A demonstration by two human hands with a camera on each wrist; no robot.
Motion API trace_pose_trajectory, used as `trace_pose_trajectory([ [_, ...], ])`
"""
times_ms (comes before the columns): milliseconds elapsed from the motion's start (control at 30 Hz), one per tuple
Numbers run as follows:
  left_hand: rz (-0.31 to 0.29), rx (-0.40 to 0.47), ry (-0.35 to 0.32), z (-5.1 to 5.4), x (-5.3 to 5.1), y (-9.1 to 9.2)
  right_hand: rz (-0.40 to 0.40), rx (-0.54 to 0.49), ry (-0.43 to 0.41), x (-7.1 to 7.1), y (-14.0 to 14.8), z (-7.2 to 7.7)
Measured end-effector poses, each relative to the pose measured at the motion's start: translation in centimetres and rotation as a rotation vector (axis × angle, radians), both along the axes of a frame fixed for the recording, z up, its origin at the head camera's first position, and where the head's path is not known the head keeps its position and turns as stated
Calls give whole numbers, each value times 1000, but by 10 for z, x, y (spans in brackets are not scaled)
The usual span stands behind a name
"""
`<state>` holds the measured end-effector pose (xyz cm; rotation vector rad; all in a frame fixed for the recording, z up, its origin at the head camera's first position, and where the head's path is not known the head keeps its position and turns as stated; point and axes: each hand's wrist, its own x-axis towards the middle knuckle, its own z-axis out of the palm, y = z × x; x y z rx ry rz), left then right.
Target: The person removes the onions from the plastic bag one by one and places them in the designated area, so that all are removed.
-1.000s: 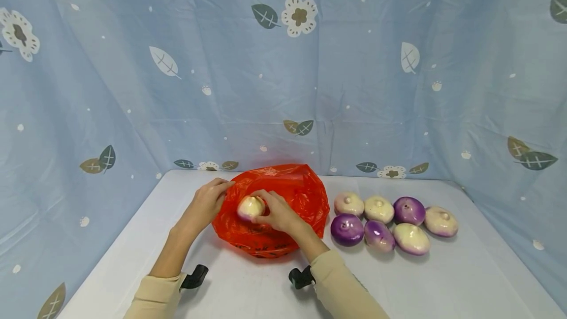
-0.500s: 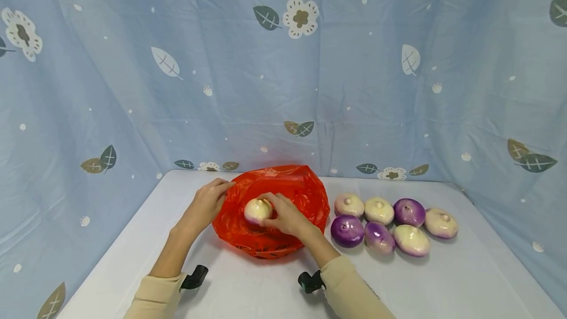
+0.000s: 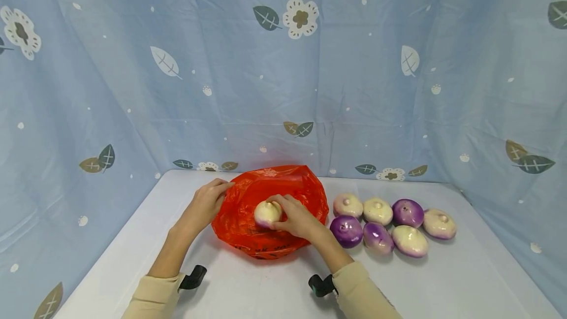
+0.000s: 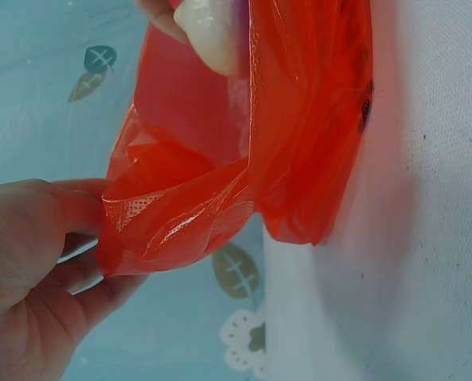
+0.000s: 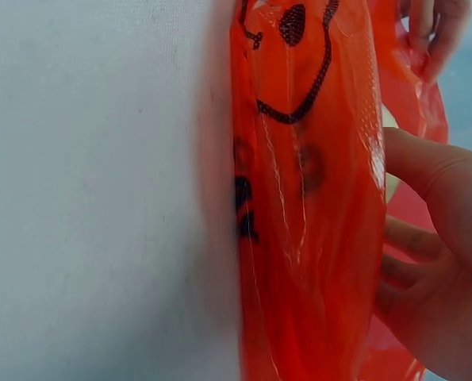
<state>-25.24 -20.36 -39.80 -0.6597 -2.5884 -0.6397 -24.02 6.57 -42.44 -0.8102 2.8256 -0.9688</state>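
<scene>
A red plastic bag [image 3: 312, 196] lies with its mouth spread wide at the middle of the table. Its left rim is pinched between the thumb and fingers of my left hand [image 3: 207, 205], as the left wrist view [image 4: 33, 262] confirms. My right hand [image 3: 298, 218] grips a cream onion [image 3: 267, 213] with a purplish underside, thumb on the near side and fingers over the far side. That onion is within the bag's opening; whether it touches the bottom I cannot tell. In the right wrist view, the bag's wall [image 5: 307, 246] hides most of the onion.
Several purple and cream onions lie in two rows right of the bag, the nearest a purple onion [image 3: 347, 231]. A pale cream onion [image 3: 409, 241] and another cream onion [image 3: 439, 224] sit farther right. Behind the white table [image 3: 257, 289] hangs a blue patterned curtain [image 3: 363, 97].
My right hand has shifted right with the onion, from the left part of the bag's opening towards its middle. My left hand keeps its place on the rim.
</scene>
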Motion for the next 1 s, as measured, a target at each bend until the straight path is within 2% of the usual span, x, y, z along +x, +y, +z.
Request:
trace_pose_trajectory([
  [433, -4, -4, -1, 2, 2, 0, -36, -19, 48, 12, 20, 13],
  [600, -6, -4, 0, 1, 2, 1, -52, -34, 94, 16, 31, 18],
  [1000, 0, -9, 10, -1, 1, 0, -92, -63, 130, 30, 59, 34],
])
